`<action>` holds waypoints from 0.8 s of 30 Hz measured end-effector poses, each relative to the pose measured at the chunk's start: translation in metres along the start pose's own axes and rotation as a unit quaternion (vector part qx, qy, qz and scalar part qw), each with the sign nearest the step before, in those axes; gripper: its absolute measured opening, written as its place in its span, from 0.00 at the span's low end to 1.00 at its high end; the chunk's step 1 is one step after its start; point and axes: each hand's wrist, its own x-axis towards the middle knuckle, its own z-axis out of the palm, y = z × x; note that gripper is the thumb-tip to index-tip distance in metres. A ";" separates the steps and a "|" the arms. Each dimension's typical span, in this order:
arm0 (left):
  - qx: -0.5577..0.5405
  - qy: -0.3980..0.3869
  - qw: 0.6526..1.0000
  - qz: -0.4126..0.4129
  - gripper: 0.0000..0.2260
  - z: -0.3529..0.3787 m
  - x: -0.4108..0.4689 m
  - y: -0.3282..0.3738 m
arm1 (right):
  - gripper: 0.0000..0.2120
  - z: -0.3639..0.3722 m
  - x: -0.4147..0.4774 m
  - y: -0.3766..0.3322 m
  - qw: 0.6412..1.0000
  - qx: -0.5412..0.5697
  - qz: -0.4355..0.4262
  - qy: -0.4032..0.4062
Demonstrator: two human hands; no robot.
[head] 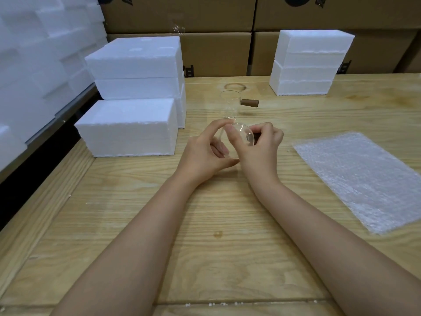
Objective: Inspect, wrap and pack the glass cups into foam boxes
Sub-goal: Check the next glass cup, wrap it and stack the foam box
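I hold a small clear glass cup (241,135) above the pale wooden surface (205,224), tipped on its side with one round end turned towards me. My left hand (202,153) pinches it from the left, its fingers (217,127) curved over the top and the thumb lower down. My right hand (262,144) grips it from the right, thumb laid across the glass and the other fingers curled tight round something dark that I cannot make out. Just beyond my hands a second clear glass cup with a brown wooden side handle (230,106) stands upright on the surface. A sheet of white bubble wrap (360,179) lies flat to my right, apart from the hands. White foam boxes (134,65) are stacked to the left, with a single white foam box (127,128) in front of them and another white foam stack (307,62) at the far right. Brown cardboard cartons (216,49) form a wall behind.
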 end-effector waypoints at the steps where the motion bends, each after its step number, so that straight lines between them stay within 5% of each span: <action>1: -0.001 0.003 1.000 0.001 0.33 0.000 0.000 0.000 | 0.24 0.001 -0.001 0.000 1.000 -0.018 -0.005 -0.007; 6: 0.013 0.014 1.000 0.010 0.31 0.000 0.001 0.000 | 0.36 0.000 -0.003 -0.003 0.996 -0.078 -0.033 -0.041; 18: -0.003 -0.003 1.000 -0.010 0.30 0.001 0.002 -0.005 | 0.04 -0.002 -0.003 -0.007 0.997 -0.026 -0.067 -0.016; 24: 0.003 -0.018 1.000 -0.018 0.30 0.002 0.001 -0.003 | 0.15 -0.003 0.000 -0.003 0.993 -0.039 -0.113 0.017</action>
